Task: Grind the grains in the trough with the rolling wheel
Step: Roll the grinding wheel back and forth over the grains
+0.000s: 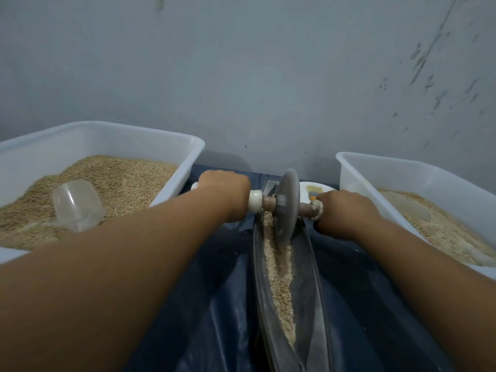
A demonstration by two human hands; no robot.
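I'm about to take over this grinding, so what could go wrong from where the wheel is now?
The wheel sits near the far end of the trough; pushed further, it might ride out towards the white plate. Grain lies heaped along the groove and may spill onto the blue sheet. The left hand and right hand grip the axle close beside the tubs, so knuckles could knock them.

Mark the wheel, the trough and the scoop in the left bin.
wheel [287,208], head view, on the disc's flat face.
trough [316,299], head view, on its right inner wall.
scoop [77,205], head view, on its clear body, lying on the grain.
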